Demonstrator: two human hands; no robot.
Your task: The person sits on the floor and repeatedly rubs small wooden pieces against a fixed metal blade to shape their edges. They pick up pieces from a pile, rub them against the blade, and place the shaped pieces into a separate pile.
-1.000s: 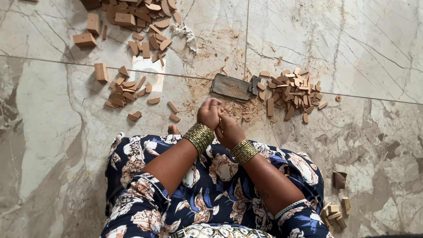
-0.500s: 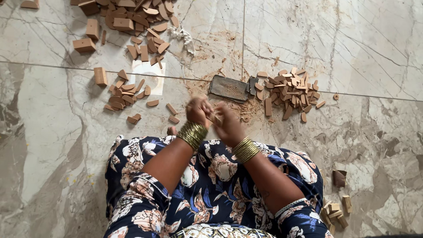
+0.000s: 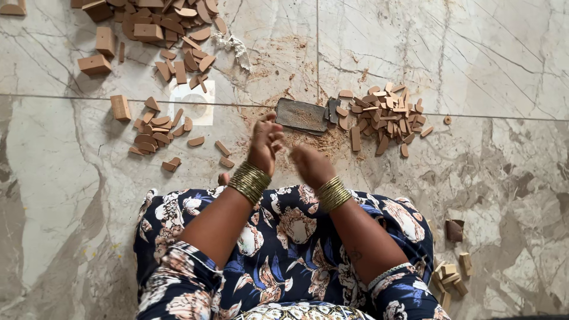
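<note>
Your two hands have come apart since a second ago: then they were pressed together over your lap, half a second ago they had begun to separate, and now your left hand (image 3: pixel 265 141) is raised with its fingers reaching toward the flat dark rectangular sanding block (image 3: pixel 301 115), while your right hand (image 3: pixel 310 165) sits lower and just beside it, curled. The camera view has hardly shifted; the piles lie as they did.

The left grip looks loosely bunched, fingertips close together, but motion blur keeps you from telling whether a piece is pinched there. The right grip is closed into a soft fist; what it holds, if anything, is hidden. Each wrist carries a stack of thin gold-coloured metal bangles (image 3: pixel 250 181).

The sanding block lies flat on the pale veined marble floor (image 3: pixel 474 53), just ahead of your left fingertips, dusted with reddish-brown wood powder that also spreads on the floor around it. Touching its right end is a heap of small tan wooden strips and offcuts (image 3: pixel 382 114), too many and too overlapped to count. To the left sits a smaller cluster of rounded tan wooden pieces (image 3: pixel 155 127), roughly a dozen and a half, with three or four strays between it and your hands. A larger pile of tan wooden blocks and curved pieces (image 3: pixel 166 24) fills the upper left. About six small blocks (image 3: pixel 450 274) lie by your right knee, with one darker piece above them.
</note>
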